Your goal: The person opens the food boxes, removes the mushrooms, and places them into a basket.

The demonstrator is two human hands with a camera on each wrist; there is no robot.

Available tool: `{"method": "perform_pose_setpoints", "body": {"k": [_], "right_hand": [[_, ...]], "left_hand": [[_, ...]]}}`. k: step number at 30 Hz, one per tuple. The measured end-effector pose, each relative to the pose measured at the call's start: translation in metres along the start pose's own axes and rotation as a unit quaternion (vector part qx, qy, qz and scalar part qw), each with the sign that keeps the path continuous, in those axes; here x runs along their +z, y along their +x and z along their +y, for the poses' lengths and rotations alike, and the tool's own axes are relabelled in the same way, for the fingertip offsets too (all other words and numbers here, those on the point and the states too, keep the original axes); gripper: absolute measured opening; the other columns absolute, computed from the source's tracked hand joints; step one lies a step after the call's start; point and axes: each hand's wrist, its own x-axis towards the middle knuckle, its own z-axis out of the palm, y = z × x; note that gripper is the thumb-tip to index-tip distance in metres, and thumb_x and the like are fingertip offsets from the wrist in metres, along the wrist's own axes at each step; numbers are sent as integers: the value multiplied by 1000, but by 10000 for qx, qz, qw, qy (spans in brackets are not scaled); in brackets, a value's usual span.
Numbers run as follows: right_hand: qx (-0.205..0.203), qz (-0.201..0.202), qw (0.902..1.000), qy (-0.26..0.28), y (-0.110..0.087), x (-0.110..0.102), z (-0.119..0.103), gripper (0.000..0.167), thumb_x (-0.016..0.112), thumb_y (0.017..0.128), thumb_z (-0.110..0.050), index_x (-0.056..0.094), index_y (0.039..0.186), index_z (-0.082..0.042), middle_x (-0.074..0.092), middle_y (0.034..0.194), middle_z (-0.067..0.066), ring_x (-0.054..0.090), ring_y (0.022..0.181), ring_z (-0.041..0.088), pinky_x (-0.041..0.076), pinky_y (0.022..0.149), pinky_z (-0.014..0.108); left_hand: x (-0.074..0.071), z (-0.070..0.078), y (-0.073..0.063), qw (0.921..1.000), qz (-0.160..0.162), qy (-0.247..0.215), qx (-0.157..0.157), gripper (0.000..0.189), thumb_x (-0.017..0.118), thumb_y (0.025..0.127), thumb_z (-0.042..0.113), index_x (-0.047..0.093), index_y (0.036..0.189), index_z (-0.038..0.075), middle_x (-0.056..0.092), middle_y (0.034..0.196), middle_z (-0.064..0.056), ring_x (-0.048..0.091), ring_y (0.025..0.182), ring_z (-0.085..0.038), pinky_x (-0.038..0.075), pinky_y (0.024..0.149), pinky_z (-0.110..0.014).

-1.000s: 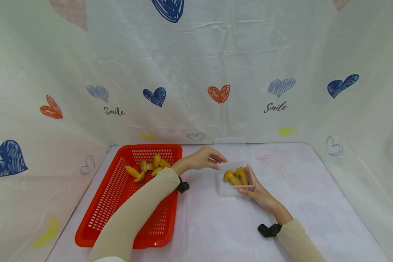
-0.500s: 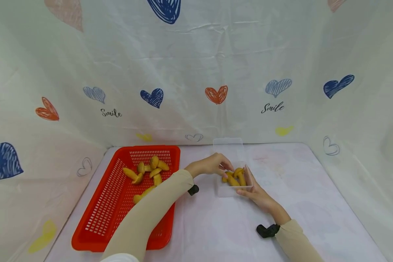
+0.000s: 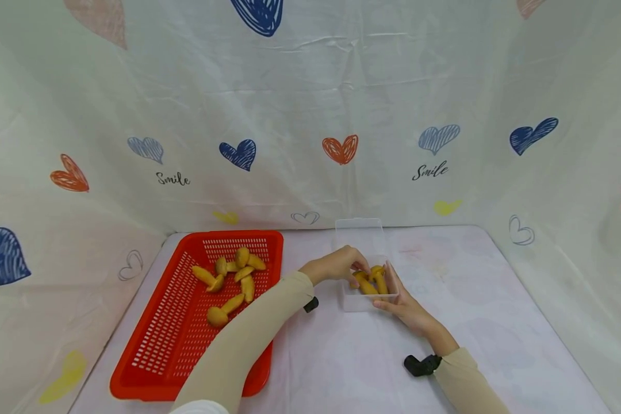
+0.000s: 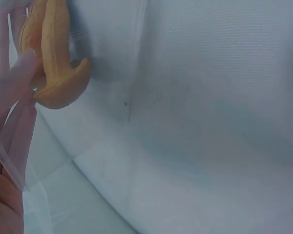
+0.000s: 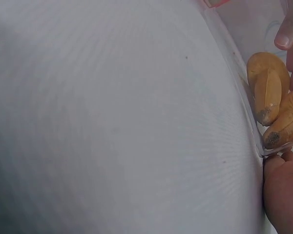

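A clear plastic box (image 3: 364,305) with its hinged lid raised stands right of the red basket. Yellow-brown mushrooms (image 3: 378,276) lie in it, two of them plain in the right wrist view, caps (image 5: 267,63) away from the front wall. My right hand (image 3: 409,307) grips the box's front right corner, thumb at the front and fingers along the right side. My left hand (image 3: 341,265) reaches in from the left. Its thumb and fingers pinch one mushroom at the cap, next to a second mushroom (image 4: 63,83) in the left wrist view.
At the left is a red perforated basket (image 3: 157,339) with several more mushrooms (image 3: 243,261), the left sleeve crossing over it. The box's upright lid (image 3: 359,231) stands close to the heart-printed backdrop (image 3: 290,190). A white cloth (image 3: 471,322) covers the table.
My left hand has moved right and down from beside the box into it, onto the mushrooms. Its sleeve now uncovers more mushrooms in the basket. My right hand keeps its grip on the box.
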Motion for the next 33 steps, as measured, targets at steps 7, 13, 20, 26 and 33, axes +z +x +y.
{"method": "perform_pose_setpoints", "body": {"k": [7, 13, 20, 26, 33], "right_hand": [[34, 22, 10000, -72, 0, 1, 1, 106, 66, 97, -11, -18, 157, -33, -22, 163, 7, -15, 149, 34, 6, 116, 56], [45, 8, 10000, -22, 1, 1, 1, 105, 66, 97, -12, -18, 157, -33, -21, 164, 7, -15, 149, 31, 4, 116, 53], [-62, -68, 9999, 101, 1, -1, 1, 103, 64, 98, -10, -19, 158, -27, -22, 163, 8, -16, 149, 32, 2, 115, 55], [-36, -26, 9999, 99, 2, -3, 2, 102, 63, 99, -11, -18, 157, -32, -22, 163, 8, -17, 149, 31, 1, 116, 58], [-18, -32, 9998, 171, 3, -3, 4, 103, 63, 99, -10, -19, 157, -32, -22, 163, 8, -17, 149, 30, 2, 116, 58]], "left_hand": [[5, 3, -1, 9994, 43, 339, -60, 28, 81, 79, -2, 75, 106, 3, 73, 109, -3, 64, 105, -11, 46, 94, -16], [8, 4, 1, 9953, -78, 961, -106, 28, 82, 81, 4, 77, 108, 10, 72, 111, 3, 60, 107, -9, 43, 99, -18], [14, 13, 6, 9859, -291, 1612, -346, 29, 81, 84, 10, 78, 111, 18, 71, 114, 9, 59, 113, -10, 39, 105, -24], [24, 14, 14, 9784, 23, 2005, -511, 23, 83, 83, 13, 80, 104, 22, 73, 101, 16, 61, 103, -6, 41, 98, -23], [31, 15, 15, 9753, 275, 2126, -531, 20, 84, 82, 12, 80, 99, 21, 73, 97, 15, 62, 100, -7, 43, 96, -24]]}}
